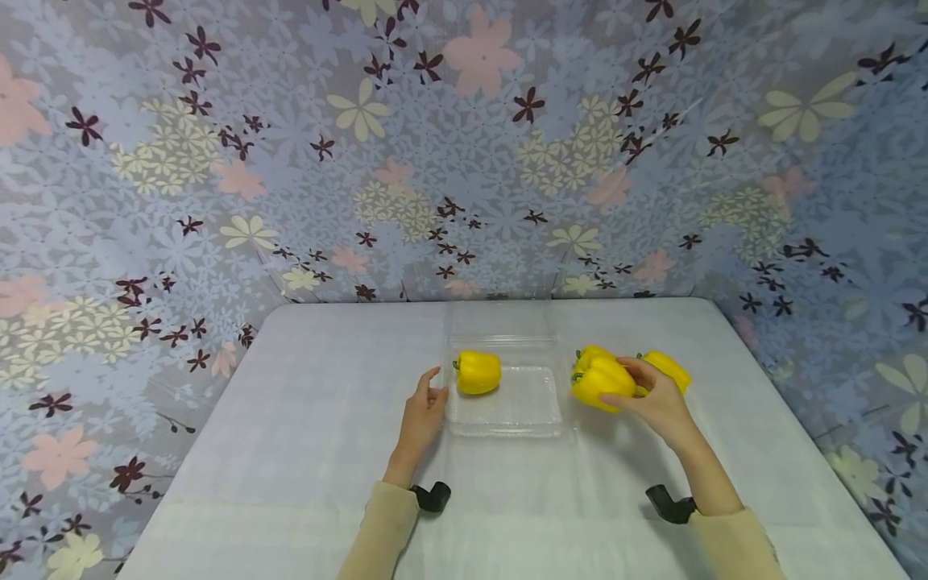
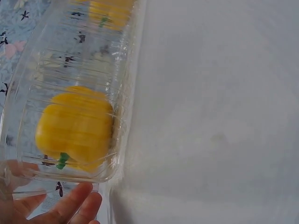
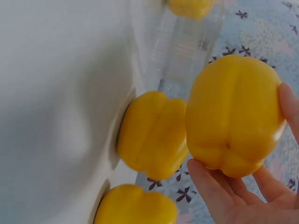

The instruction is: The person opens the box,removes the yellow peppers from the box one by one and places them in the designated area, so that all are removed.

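Observation:
A yellow bell pepper (image 3: 236,114) is in my right hand (image 1: 663,407), its fingers and thumb curled around the sides. In the right wrist view it is lifted off the table. Two more yellow bell peppers sit behind and beside it: one (image 1: 594,352) partly covered by the held pepper, another (image 1: 669,370) partly behind the hand. My left hand (image 1: 423,411) rests against the left end of a clear plastic container (image 1: 507,429), fingers (image 2: 70,200) loosely extended at its wall. Inside that container, at its left, lies a yellow bell pepper (image 1: 478,372) with a green stem.
The container's clear lid (image 1: 500,322) lies folded back toward the far table edge. A white cloth covers the table (image 1: 326,387). Flower-patterned fabric (image 1: 464,161) rises behind and along both sides. Black wrist mounts (image 1: 432,498) show near both sleeves.

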Motion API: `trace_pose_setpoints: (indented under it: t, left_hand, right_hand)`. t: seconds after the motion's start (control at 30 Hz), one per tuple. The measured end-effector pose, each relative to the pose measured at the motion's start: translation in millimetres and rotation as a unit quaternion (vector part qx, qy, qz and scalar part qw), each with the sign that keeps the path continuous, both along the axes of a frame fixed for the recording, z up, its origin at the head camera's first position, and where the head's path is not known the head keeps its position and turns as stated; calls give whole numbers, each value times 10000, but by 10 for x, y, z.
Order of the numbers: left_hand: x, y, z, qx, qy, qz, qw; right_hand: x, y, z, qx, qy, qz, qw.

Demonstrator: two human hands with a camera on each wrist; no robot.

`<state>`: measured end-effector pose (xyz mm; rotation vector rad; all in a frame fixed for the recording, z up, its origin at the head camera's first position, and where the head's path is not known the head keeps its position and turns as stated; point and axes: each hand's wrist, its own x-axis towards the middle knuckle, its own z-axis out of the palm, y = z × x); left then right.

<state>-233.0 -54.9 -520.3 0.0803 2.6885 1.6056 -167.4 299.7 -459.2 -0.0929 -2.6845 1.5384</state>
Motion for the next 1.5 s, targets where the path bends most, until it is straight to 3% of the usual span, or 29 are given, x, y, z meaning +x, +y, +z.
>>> trace_pose_setpoints:
  t: [0.2, 0.63, 0.97, 1.23, 1.5]
  left_hand:
    - [-1, -12, 5, -29, -16, 18, 10000]
    - [-9, -1, -1, -11, -10, 3, 10000]
    - [-11, -11, -21, -26, -32, 10, 10000]
    - [-23, -18, -23, -1, -45, 0, 10000]
    - [-25, -16, -28, 20, -79, 14, 10000]
  right_hand:
    - [64, 73, -57, 151, 1, -67, 9999]
    - [168, 98, -338, 241, -205, -56, 9995]
    - [196, 63, -327, 240, -401, -13, 9989]
    - [192, 85, -356, 228, -304, 116, 9992]
    - [167, 122, -385, 119, -594, 172, 9980]
